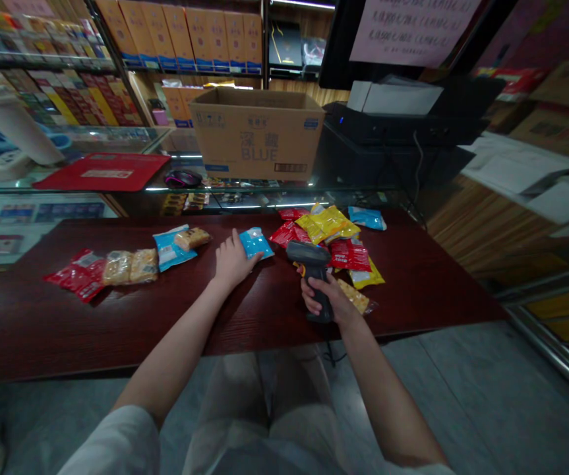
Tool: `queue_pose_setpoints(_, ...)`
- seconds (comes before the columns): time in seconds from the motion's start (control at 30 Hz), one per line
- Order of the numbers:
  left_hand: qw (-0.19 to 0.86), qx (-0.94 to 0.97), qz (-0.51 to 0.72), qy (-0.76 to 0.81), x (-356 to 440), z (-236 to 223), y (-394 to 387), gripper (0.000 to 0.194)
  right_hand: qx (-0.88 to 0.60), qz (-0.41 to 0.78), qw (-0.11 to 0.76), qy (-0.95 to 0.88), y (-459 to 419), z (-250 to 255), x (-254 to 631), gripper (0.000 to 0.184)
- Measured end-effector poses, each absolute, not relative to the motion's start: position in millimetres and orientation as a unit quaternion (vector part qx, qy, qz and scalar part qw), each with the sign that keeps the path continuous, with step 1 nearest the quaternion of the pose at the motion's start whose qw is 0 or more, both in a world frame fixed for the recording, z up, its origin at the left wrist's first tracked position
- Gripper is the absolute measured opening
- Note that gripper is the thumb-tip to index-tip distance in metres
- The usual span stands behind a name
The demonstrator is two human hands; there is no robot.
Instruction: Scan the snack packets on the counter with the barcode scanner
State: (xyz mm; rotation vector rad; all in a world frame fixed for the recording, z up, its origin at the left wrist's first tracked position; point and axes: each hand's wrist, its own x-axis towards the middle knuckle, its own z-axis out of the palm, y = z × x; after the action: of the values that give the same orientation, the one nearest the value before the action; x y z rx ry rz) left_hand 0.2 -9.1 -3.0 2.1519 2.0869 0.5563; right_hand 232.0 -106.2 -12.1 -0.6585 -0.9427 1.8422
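My left hand (pixel 233 258) grips the left side of a blue snack packet (pixel 257 243) lying on the dark red table, thumb along its lower edge. In my right hand (pixel 329 297) is a black barcode scanner (pixel 311 259), held by its handle with its head pointing left toward that packet. Just beyond the scanner lies a pile with red packets (pixel 351 254) and yellow packets (pixel 331 225). A clear-wrapped snack (pixel 354 296) lies partly behind my right hand. To the left sit another blue packet (pixel 169 249), a small wrapped snack (pixel 192 238), wrapped biscuits (pixel 130 266) and a red packet (pixel 80 274).
Behind the table, a glass counter (pixel 175 142) bears an open cardboard box (pixel 259 135), a computer mouse (pixel 183 178), a red mat (pixel 103 171) and a black printer (pixel 403 125). One more blue packet (pixel 367 218) lies at the table's back right. The scanner's cable (pixel 331 356) hangs past the front edge.
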Motion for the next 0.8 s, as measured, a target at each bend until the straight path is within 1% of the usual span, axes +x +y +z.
queue_pose_setpoints(0.07,0.081,0.684,0.183,0.702,1.8,-10.5,-3.8,0.107,-0.268,0.749,0.468,-0.385,-106.2,-11.9,232.4,0.037)
queue_pose_setpoints(0.13,0.116,0.667,0.201,0.707,-4.6,-15.5,2.4,0.108,-0.269,0.748,0.468,-0.385,-106.4,-11.3,232.4,0.036)
queue_pose_setpoints(0.17,0.138,0.666,0.210,0.703,-9.2,-17.2,5.1,0.104,-0.270,0.748,0.467,-0.387,-106.4,-10.9,232.3,0.037)
queue_pose_setpoints(0.23,0.194,0.674,0.237,0.672,-18.1,-19.6,9.1,0.090,-0.273,0.747,0.464,-0.390,-106.7,-10.0,231.9,0.038)
queue_pose_setpoints(0.3,0.257,0.678,0.288,0.625,-24.1,-21.0,10.8,0.074,-0.279,0.744,0.464,-0.392,-107.0,-9.4,231.5,0.038)
queue_pose_setpoints(0.33,0.277,0.677,0.324,0.600,-25.6,-21.1,10.8,0.070,-0.282,0.741,0.466,-0.392,-107.3,-9.3,231.4,0.038)
queue_pose_setpoints(0.37,0.286,0.676,0.363,0.574,-26.2,-20.9,10.4,0.070,-0.285,0.739,0.469,-0.391,-107.5,-9.3,231.2,0.038)
queue_pose_setpoints(0.43,0.283,0.680,0.430,0.522,-25.0,-18.9,8.1,0.075,-0.288,0.734,0.478,-0.387,-107.9,-9.8,231.1,0.037)
queue_pose_setpoints(0.5,0.283,0.696,0.466,0.468,-21.6,-15.9,4.4,0.080,-0.287,0.732,0.485,-0.382,-108.0,-10.5,231.2,0.036)
queue_pose_setpoints(0.6,0.310,0.715,0.469,0.417,-15.6,-12.0,-1.9,0.079,-0.287,0.737,0.482,-0.378,-107.7,-11.2,231.7,0.038)
queue_pose_setpoints(0.8,0.326,0.731,0.440,0.407,-10.0,-10.1,-9.8,0.082,-0.288,0.736,0.486,-0.373,-107.5,-9.3,231.6,0.040)
